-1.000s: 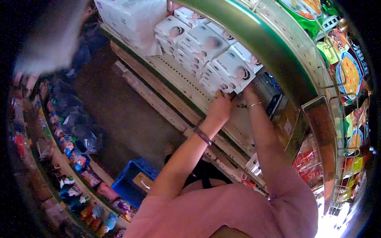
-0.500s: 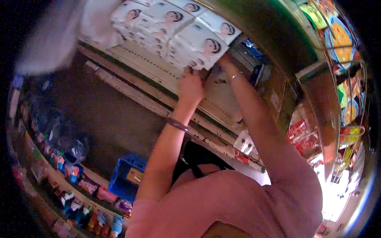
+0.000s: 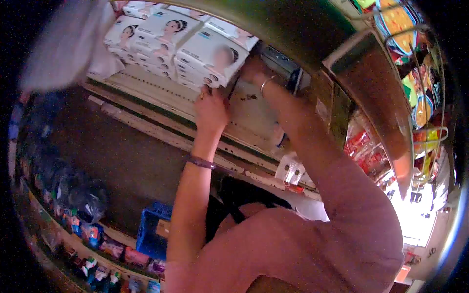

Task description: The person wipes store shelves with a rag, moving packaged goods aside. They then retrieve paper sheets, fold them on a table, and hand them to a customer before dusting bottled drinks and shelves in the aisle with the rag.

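Note:
White boxes (image 3: 205,51) printed with a head in a dark headband stand stacked on a metal shelf (image 3: 146,88). At the lower front edge of the nearest stack is my left hand (image 3: 211,111), its fingers curled in against the bottom box. A dark bangle circles that wrist. My right hand (image 3: 252,71) reaches along the right side of the same stack, with a silver bangle on the wrist. Its fingers are dark and blurred, so their grip does not show. More of the white boxes sit behind and to the left.
White plastic (image 3: 68,49) hangs at the upper left. A blue crate (image 3: 149,232) stands on the floor near my left arm. Bottles and packs line a low shelf (image 3: 110,232) at the lower left. A brown carton (image 3: 332,105) and a wire rack (image 3: 420,68) are to the right.
The view has shifted, so the boxes and both hands appear farther left. Both hands stay at the same stack; I cannot tell whether the stack itself moved.

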A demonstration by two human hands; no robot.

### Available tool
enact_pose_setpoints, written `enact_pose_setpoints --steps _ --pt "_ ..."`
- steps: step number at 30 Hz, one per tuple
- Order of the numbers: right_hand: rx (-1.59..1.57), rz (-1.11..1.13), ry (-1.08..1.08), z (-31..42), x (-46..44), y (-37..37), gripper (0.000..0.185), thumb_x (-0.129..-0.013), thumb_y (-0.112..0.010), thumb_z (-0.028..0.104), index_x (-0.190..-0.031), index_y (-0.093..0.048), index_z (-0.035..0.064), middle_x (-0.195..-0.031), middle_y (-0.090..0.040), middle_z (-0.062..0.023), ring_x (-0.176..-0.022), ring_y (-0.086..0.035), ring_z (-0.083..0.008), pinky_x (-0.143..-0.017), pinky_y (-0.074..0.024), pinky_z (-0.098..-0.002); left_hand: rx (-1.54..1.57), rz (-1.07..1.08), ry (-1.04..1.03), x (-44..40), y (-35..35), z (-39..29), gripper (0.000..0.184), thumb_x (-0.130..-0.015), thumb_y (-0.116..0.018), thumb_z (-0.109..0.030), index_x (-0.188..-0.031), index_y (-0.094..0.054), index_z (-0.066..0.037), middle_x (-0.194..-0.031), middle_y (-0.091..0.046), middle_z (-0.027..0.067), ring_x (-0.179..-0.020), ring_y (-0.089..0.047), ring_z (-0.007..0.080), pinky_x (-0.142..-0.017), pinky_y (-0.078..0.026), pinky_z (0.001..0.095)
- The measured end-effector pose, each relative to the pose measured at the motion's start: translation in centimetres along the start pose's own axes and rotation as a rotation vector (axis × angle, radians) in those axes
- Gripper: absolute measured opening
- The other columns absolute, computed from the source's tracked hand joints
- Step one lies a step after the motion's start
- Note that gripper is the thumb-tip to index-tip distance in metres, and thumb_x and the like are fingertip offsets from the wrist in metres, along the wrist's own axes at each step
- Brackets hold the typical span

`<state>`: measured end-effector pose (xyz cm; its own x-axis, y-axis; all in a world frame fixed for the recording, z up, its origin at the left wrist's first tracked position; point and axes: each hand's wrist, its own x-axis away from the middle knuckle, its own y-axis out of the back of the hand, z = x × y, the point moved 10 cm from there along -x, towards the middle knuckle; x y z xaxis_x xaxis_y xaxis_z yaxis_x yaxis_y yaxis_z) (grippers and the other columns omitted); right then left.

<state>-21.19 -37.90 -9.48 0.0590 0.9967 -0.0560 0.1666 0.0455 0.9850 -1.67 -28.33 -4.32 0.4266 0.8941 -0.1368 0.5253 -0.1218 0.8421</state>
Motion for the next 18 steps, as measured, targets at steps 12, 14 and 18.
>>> enact_pose_setpoints --steps 12,14,18 --pt "0.004 -0.054 0.006 0.8 1.7 4.4 0.046 -0.079 -0.053 0.020 -0.122 -0.049 0.0039 -0.126 -0.047 -0.0179 -0.116 -0.044 -0.0371 -0.092 -0.0415 -0.0453 -0.017 -0.086 -0.034 0.0 0.4 -0.1 0.034 -0.077 -0.060 -0.023 -0.102 -0.053 0.000 -0.109 -0.052 0.0220 -0.094 -0.055 0.0350 -0.079 -0.046 0.0433" --pt "-0.133 -0.176 0.062 -1.8 -2.1 1.5 0.045 -0.079 -0.053 0.022 -0.121 -0.050 0.0048 -0.122 -0.051 -0.0190 -0.111 -0.048 -0.0379 -0.090 -0.0426 -0.0451 -0.041 -0.119 -0.045 -0.1 0.7 -0.2 0.033 -0.077 -0.060 -0.020 -0.102 -0.053 0.000 -0.108 -0.053 0.0219 -0.094 -0.056 0.0345 -0.080 -0.047 0.0432" --pt "-0.035 0.059 -0.115 -2.0 -0.2 -0.2 0.042 -0.080 -0.054 0.023 -0.118 -0.054 0.0059 -0.114 -0.056 -0.0183 -0.101 -0.055 -0.0390 -0.089 -0.0427 -0.0469 -0.037 -0.039 0.005 0.3 0.1 -0.2 0.030 -0.078 -0.057 -0.017 -0.103 -0.053 0.000 -0.107 -0.054 0.0225 -0.092 -0.057 0.0340 -0.080 -0.046 0.0432"
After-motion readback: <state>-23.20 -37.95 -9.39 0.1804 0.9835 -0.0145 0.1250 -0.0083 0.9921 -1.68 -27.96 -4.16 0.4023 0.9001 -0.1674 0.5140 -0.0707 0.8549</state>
